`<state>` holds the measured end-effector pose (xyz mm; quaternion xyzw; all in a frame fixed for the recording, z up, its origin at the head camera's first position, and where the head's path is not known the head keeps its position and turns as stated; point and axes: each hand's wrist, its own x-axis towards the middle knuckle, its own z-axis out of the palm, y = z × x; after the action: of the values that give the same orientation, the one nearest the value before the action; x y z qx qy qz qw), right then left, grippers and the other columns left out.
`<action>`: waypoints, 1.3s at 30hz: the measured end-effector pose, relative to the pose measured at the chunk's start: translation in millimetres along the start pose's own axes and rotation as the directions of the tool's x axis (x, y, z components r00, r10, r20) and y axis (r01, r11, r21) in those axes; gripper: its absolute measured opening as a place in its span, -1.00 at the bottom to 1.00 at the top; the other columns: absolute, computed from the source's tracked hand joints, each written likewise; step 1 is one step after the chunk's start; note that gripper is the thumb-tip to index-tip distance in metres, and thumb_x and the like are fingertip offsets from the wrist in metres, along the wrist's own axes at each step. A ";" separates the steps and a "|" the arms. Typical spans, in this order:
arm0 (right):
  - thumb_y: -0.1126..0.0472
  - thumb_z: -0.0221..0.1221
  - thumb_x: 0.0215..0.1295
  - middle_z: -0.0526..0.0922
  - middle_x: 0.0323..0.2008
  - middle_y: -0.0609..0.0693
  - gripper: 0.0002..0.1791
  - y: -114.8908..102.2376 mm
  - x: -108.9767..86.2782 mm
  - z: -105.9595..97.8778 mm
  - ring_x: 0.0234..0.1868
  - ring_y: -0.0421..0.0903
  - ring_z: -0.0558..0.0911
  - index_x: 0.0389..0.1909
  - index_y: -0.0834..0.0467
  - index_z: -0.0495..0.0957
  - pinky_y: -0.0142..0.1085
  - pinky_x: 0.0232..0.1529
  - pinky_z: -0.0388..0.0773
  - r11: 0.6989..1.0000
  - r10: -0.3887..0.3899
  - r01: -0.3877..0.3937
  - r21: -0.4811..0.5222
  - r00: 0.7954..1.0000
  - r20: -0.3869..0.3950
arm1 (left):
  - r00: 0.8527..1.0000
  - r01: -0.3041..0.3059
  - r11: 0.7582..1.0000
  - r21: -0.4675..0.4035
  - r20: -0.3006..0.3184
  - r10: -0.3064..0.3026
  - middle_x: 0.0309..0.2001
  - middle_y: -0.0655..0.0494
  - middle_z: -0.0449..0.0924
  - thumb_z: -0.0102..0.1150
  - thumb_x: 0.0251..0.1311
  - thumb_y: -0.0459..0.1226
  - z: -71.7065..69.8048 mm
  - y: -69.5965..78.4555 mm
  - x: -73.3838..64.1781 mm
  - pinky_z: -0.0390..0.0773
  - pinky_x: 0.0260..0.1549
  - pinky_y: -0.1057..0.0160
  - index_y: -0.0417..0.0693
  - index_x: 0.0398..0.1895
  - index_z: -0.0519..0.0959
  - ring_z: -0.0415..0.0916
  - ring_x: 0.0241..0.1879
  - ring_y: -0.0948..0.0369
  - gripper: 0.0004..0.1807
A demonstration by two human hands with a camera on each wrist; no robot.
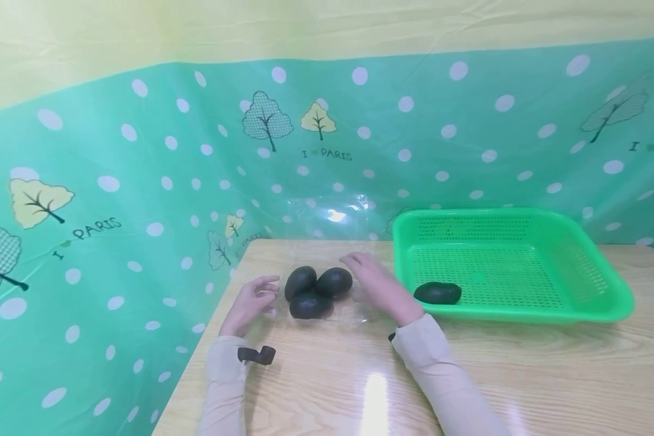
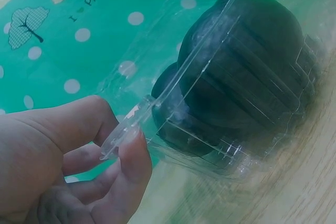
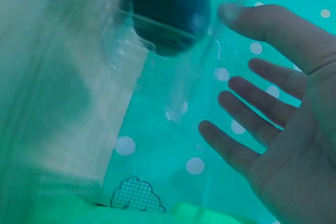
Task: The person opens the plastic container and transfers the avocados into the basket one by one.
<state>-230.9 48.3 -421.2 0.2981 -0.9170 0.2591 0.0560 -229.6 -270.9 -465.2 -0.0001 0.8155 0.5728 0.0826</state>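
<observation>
Three dark avocados sit together in a clear plastic clamshell box on the table. In the head view the box's see-through lid stands raised behind them. My left hand is at the box's left side; the left wrist view shows its thumb and fingers pinching the plastic rim. On the other side, my right hand has its fingers spread and straight, with the thumb by the box's edge in the right wrist view. Whether that thumb touches the plastic, I cannot tell.
A green perforated plastic basket stands to the right, with a single avocado in its near left corner. Beneath everything is a wood-grain table. A green dotted curtain hangs behind and to the left.
</observation>
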 end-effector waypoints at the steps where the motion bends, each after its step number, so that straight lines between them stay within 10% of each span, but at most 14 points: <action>1: 0.44 0.38 0.00 0.40 0.34 0.16 -0.16 0.2 0.4 1.9 0.39 0.10 0.34 0.38 0.24 0.33 -0.07 0.43 0.32 1.000 -0.013 0.013 0.002 1.000 -0.006 | 1.000 -0.003 1.000 0.001 0.000 0.003 0.17 -0.34 0.43 0.06 0.21 -0.47 0.1 0.4 0.3 0.70 -0.31 0.26 -0.23 0.37 0.35 0.60 -0.17 -0.08 -0.40; 25: 0.39 0.44 -0.04 0.21 0.48 0.18 -0.06 5.4 12.1 47.0 0.49 0.18 0.18 0.44 0.18 0.28 0.05 0.49 0.17 0.997 -0.073 0.073 0.007 0.997 0.021 | 1.000 -0.006 1.000 -0.015 0.017 0.006 0.18 -0.37 0.40 0.03 0.19 -0.49 2.0 1.0 0.0 0.69 -0.37 0.27 -0.26 0.39 0.32 0.58 -0.25 -0.07 -0.38; 39: 0.33 0.44 0.00 0.49 0.27 0.10 -0.26 5.3 17.0 56.4 0.32 0.09 0.42 0.29 0.12 0.46 0.01 0.34 0.41 0.998 -0.044 0.044 -0.039 0.999 -0.018 | 1.000 -0.023 1.000 0.010 0.009 0.023 0.15 -0.34 0.44 0.03 0.19 -0.50 1.3 -1.0 -0.1 0.69 -0.34 0.30 -0.24 0.38 0.35 0.58 -0.10 -0.04 -0.39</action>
<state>-244.9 14.5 -467.6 0.3145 -0.9145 0.2428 0.0760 -229.2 -270.1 -466.5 0.0122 0.8180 0.5697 0.0793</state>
